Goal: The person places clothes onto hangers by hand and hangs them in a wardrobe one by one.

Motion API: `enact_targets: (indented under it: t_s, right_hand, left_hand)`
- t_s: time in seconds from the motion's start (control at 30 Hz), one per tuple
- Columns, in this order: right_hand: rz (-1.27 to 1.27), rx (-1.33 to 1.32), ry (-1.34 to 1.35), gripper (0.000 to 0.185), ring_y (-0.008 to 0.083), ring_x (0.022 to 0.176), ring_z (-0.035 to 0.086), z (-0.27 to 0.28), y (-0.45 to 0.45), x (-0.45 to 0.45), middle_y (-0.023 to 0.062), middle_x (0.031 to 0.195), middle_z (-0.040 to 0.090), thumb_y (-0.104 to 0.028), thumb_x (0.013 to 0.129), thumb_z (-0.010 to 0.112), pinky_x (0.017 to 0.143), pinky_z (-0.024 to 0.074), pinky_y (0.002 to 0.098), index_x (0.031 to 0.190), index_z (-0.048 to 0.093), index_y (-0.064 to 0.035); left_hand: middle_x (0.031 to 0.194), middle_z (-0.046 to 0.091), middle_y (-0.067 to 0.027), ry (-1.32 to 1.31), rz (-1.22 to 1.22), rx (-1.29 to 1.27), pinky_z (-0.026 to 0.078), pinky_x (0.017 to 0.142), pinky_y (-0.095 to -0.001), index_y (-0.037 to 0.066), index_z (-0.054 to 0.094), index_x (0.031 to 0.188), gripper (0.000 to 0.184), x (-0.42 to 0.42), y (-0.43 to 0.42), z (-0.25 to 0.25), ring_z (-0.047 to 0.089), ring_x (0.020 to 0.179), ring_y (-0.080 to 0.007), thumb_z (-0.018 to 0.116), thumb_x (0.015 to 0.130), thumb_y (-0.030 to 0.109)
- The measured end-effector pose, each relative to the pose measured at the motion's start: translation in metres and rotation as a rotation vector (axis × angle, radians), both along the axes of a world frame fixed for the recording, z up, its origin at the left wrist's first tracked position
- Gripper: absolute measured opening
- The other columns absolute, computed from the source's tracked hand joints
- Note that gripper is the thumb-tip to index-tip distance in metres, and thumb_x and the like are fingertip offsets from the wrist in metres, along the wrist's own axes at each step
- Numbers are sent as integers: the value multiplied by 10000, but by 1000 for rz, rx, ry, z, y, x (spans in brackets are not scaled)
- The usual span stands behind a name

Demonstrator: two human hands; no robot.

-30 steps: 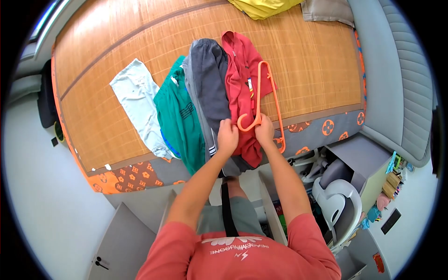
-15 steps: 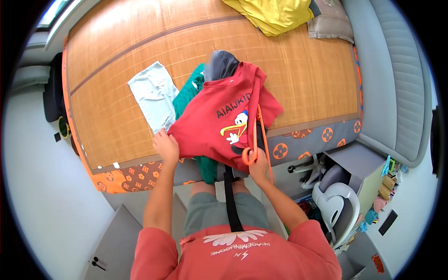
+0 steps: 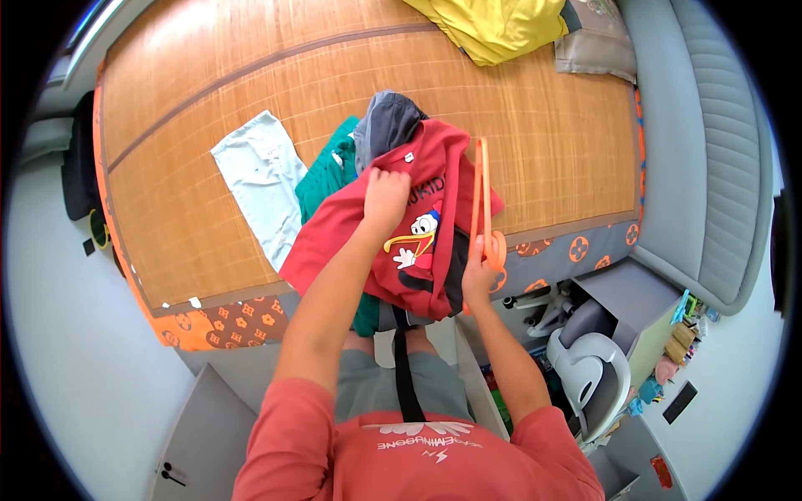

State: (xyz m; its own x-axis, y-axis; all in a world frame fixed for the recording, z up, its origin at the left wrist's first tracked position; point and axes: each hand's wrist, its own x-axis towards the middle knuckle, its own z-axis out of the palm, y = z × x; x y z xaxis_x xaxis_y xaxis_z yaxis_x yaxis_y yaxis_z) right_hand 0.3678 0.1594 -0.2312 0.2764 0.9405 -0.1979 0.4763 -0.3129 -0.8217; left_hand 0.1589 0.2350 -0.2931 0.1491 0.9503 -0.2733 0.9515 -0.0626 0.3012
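Observation:
A red T-shirt point(image 3: 351, 219) with a cartoon duck print lies spread at the near edge of the bed. My left hand point(image 3: 387, 200) reaches across it, fingers closed on the cloth just below the collar. In my right hand point(image 3: 479, 275) is an orange clothes hanger point(image 3: 482, 188), held by one end beside the shirt's right side, its long part pointing away from me. Partly under the red shirt are a green garment point(image 3: 326, 184) and a dark grey one point(image 3: 388, 125). Left of them lies a light blue garment point(image 3: 263, 179), laid flat.
The bed has a woven mat point(image 3: 209, 75). Yellow cloth point(image 3: 501, 29) and a pillow point(image 3: 595, 42) lie at its far right, near a grey padded headboard point(image 3: 710, 150). A white and grey chair point(image 3: 597, 376) stands to the right, below the bed's edge.
My left hand has moved from the shirt's lower left edge up to near its collar. My right hand has shifted right, carrying the hanger out from over the shirt to beside it.

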Motion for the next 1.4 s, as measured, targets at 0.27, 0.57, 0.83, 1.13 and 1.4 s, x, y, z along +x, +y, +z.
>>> enact_targets:
  t_s: [0.27, 0.57, 0.83, 1.13, 1.4]
  right_hand:
    - [546, 152, -352, 724, 404, 1030, 622, 2, 74, -50, 145, 1294, 547, -270, 750, 786, 800, 538, 481, 1373, 446, -130]
    - [651, -424, -389, 242, 434, 950, 616, -9, -88, -33, 180, 1010, 633, -170, 853, 596, 758, 497, 528, 1063, 524, -74]
    - [356, -102, -126, 338, 312, 792, 666, 57, -59, -7, 155, 897, 683, -283, 889, 691, 686, 506, 370, 1124, 649, -44]
    - [836, 126, -175, 125, 253, 601, 656, 145, -54, 9, 100, 702, 674, -199, 816, 704, 523, 471, 352, 878, 729, -93]
    - [776, 132, -61, 180, 304, 649, 666, 144, -53, -28, 108, 729, 678, -215, 847, 694, 555, 491, 370, 998, 703, -117]
  left_hand:
    - [854, 523, -77, -381, -341, 86, 489, 618, -388, 115, 581, 850, 106, 8, -126, 69, 585, 766, -261, 614, 752, 137]
    - [829, 562, -113, -217, 149, 78, 482, 679, -418, 43, 607, 827, 81, -79, -233, 84, 562, 797, -289, 619, 773, 101]
    - [957, 576, -107, 57, 446, 91, 438, 771, -404, 79, 583, 1016, 208, -74, -225, 70, 567, 946, -309, 651, 820, 102]
    - [770, 648, -147, -550, 959, 200, 501, 651, -390, 5, 644, 870, 90, -69, -212, 74, 641, 704, -277, 656, 861, 94]
    - [747, 615, -120, -875, 774, 353, 493, 610, -331, -1, 646, 905, 72, -9, -193, 172, 621, 653, -216, 672, 843, 24]
